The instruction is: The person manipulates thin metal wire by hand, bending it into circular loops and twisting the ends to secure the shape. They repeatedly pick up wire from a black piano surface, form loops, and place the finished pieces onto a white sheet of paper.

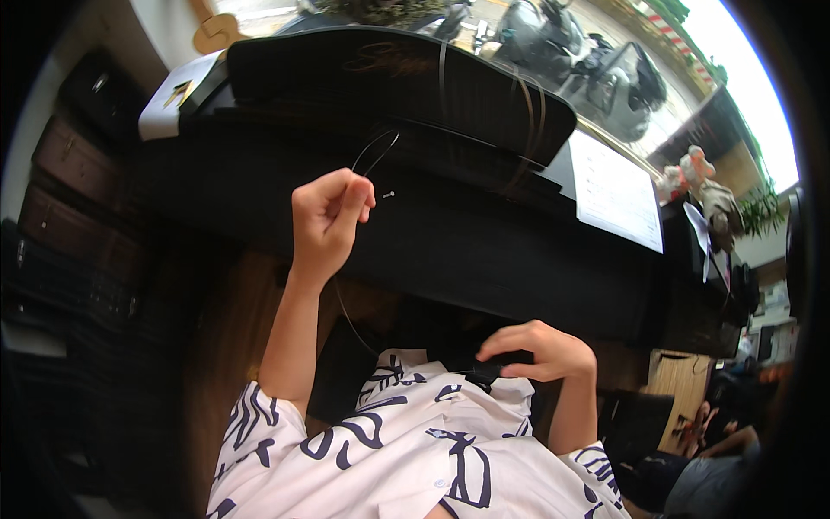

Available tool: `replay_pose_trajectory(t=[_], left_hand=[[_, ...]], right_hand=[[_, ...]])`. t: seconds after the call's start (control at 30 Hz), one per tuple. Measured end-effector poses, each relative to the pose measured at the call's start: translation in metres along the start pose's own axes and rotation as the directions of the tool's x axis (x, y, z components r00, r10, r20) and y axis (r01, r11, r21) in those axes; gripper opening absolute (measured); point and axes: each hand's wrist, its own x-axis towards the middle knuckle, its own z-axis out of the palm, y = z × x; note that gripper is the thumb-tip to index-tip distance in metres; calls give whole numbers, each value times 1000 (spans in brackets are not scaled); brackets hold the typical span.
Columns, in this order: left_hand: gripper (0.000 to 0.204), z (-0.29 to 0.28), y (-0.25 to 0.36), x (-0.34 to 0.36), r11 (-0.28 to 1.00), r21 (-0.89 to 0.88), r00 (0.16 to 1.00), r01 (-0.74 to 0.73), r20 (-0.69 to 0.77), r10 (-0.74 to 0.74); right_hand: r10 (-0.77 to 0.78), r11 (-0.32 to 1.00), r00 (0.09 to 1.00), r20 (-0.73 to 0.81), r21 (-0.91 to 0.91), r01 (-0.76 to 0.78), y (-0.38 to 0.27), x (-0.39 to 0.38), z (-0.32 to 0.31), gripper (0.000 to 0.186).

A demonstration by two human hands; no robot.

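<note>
My left hand (330, 216) is raised over a glossy black piano-like cabinet (484, 251), its fingers closed on a thin dark wire. A narrow loop of the wire (380, 149) sticks up past the fingertips, and a strand trails below the wrist toward my lap. Close to that hand a small pale screw-like piece (389, 195) shows against the black surface. Low on the right, my right hand (549, 346) hovers by my lap with curved fingers apart. A dark object (484, 374) lies under its fingertips; its kind cannot be made out.
White printed sheets (614, 190) lie at the cabinet's right end, and a paper (177, 95) at its left. Dark boxy cases (78, 164) line the left. Plush toys (687, 173) and a plant (761, 212) stand far right; another person (709, 476) is at lower right.
</note>
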Motion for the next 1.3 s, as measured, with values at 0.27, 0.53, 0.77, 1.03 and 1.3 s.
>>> replay_pose_trajectory(t=[0.27, 0.53, 0.77, 1.03, 1.3], left_hand=[[11, 60, 40, -3, 929, 240, 919, -282, 347, 189], [14, 72, 36, -22, 975, 127, 865, -181, 493, 96], [30, 95, 13, -58, 991, 134, 821, 28, 562, -99], [22, 78, -13, -65, 971, 179, 845, 161, 483, -229], [10, 66, -39, -49, 959, 273, 981, 71, 156, -117]], right_hand=[[-469, 830, 531, -706, -558, -9, -86, 82, -10, 55], [-529, 815, 587, -613, -560, 148, -74, 71, -24, 22], [-299, 711, 662, -687, 303, 635, -79, 65, -63, 9], [-520, 800, 388, -761, -275, 534, -131, 119, -226, 23], [-93, 908, 206, -974, 2, 418, -155, 169, -285, 20]])
